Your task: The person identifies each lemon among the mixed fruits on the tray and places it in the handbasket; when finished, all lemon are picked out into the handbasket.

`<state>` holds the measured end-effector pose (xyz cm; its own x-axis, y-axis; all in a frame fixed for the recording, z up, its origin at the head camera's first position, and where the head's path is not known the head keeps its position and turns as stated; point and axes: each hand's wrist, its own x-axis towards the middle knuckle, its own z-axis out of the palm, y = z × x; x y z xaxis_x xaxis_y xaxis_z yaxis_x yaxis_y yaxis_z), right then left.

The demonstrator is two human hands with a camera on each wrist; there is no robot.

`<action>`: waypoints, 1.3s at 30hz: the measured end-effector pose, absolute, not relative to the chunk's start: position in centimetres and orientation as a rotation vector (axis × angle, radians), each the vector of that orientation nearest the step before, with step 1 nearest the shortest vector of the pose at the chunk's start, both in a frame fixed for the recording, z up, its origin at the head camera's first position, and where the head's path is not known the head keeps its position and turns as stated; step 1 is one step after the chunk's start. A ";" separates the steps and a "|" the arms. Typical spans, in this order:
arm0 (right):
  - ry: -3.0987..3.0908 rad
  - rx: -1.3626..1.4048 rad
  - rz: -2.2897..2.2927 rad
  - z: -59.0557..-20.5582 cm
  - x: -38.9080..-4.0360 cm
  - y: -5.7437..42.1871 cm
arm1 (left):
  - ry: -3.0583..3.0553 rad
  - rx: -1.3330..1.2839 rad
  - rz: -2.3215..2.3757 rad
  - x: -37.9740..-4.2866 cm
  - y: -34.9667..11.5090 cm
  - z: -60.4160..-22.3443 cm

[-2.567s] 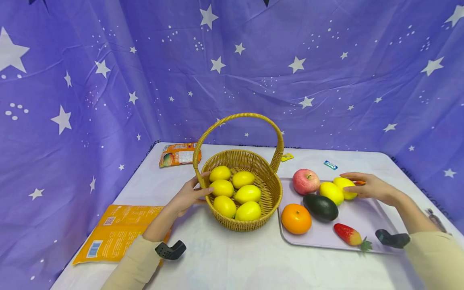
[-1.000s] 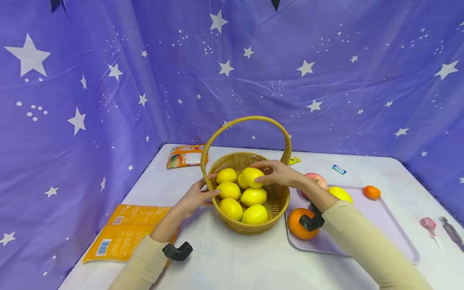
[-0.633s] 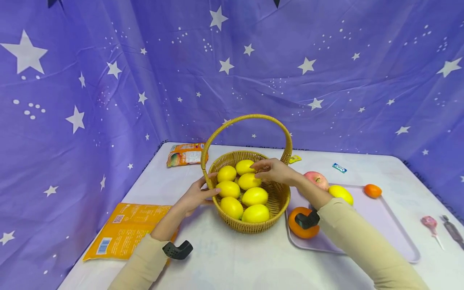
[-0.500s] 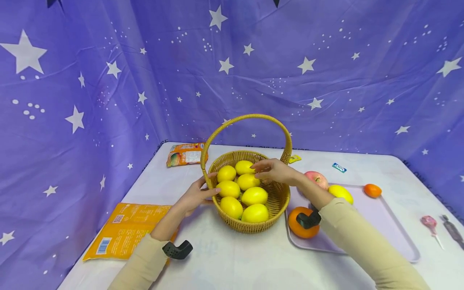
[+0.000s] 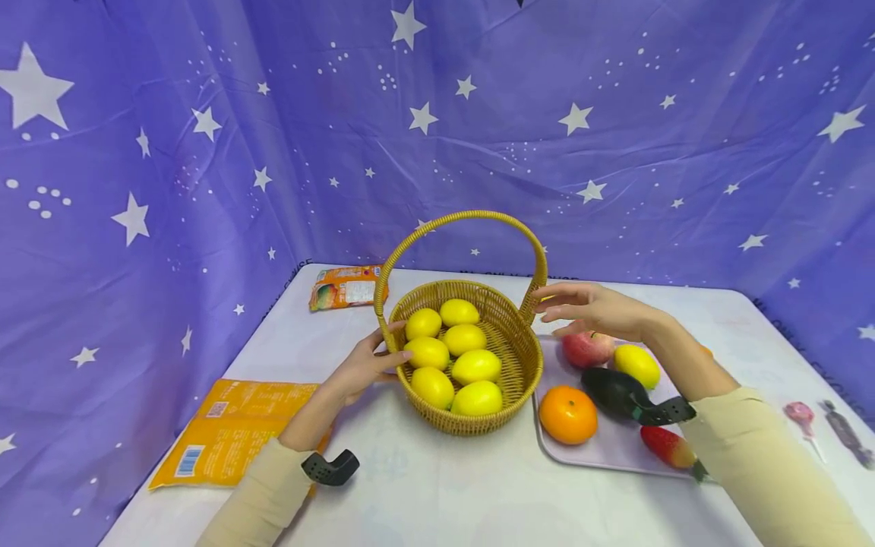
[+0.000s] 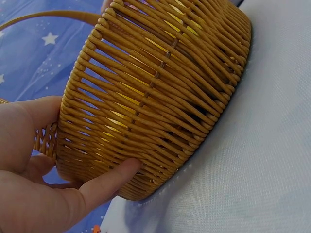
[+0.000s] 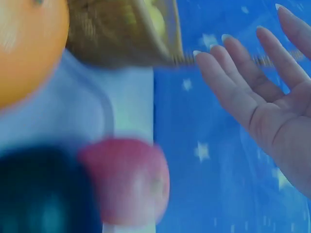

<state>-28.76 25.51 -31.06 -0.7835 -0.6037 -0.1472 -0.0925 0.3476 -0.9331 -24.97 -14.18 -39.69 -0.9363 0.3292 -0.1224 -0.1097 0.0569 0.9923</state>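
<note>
A woven basket (image 5: 459,425) with a tall arched handle stands mid-table, several lemons (image 5: 477,366) lying inside toward its left. My left hand (image 5: 362,368) holds the basket's left side at the rim; in the left wrist view its fingers lie against the woven wall (image 6: 146,97). My right hand (image 5: 595,308) hovers beside the handle's right foot, over the back of the lilac tray (image 5: 601,456), fingers spread and nothing in them. Below it on the tray are an apple (image 5: 586,351), another lemon (image 5: 637,366), an orange (image 5: 568,415), an avocado (image 5: 608,389) and a strawberry (image 5: 666,447).
A large orange bag (image 5: 235,433) lies left of the basket, and a smaller snack packet (image 5: 349,289) behind it. Right of the tray are a pink lollipop (image 5: 801,416) and a dark wrapped candy (image 5: 845,431). A purple star curtain (image 5: 437,182) closes off the back.
My right hand took a lemon from the tray, carried it left into the basket and let it go. It has since moved back right, out of the basket. My left hand stays at the rim.
</note>
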 end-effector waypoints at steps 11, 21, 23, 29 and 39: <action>2.354 -0.427 -1.472 -33.8 -26.1 36.5 | 2.027 0.219 1.935 -25.0 -14.4 -39.3; 2.286 -0.242 -1.394 -37.5 -24.8 39.3 | 2.032 0.227 1.946 -24.9 -14.4 -39.5; 2.285 -0.234 -1.384 -37.9 -24.8 39.0 | 2.028 0.237 1.949 -24.8 -14.4 -39.6; 2.329 -0.178 -1.357 -38.8 -24.8 38.4 | 2.008 0.236 1.961 -24.7 -14.1 -39.6; 2.422 -0.204 -1.459 -36.7 -24.3 38.9 | 2.032 0.230 1.937 -24.8 -14.2 -39.6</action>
